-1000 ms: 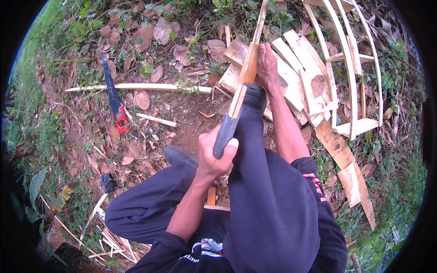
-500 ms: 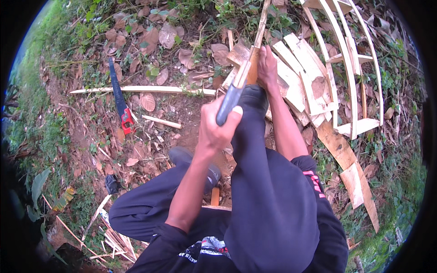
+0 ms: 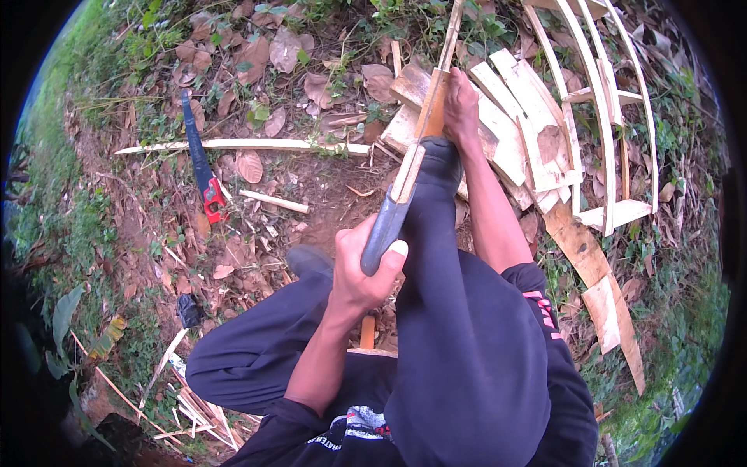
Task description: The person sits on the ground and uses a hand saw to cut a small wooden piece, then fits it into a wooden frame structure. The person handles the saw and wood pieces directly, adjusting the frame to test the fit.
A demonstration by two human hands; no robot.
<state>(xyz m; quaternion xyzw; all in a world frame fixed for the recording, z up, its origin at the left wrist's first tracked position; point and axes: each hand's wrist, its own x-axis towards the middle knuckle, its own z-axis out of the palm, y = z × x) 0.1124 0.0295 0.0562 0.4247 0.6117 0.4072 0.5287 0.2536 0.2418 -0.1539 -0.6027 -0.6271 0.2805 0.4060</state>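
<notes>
- A black top (image 3: 362, 455) is covering the torso, a white-and-red print (image 3: 363, 423) showing at 6 o'clock.
- The right sleeve (image 3: 562, 373), at 4 o'clock, is bearing pink lettering (image 3: 542, 310).
- The left sleeve (image 3: 284, 420) is ending near the elbow at 7 o'clock.
- Dark navy trousers (image 3: 467, 350) are covering both legs.
- Dark footwear (image 3: 441, 162) is showing at 1 and 8 o'clock.

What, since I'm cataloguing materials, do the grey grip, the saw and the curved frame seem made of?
Grip: plastic or rubber, perhaps; looks smooth, evenly grey.
Saw: dark blade, probably metal, being long and flat; red handle, likely plastic, judging by its bright colour.
Frame: bare wood, apparently; pale, unpainted-looking strips.
</notes>
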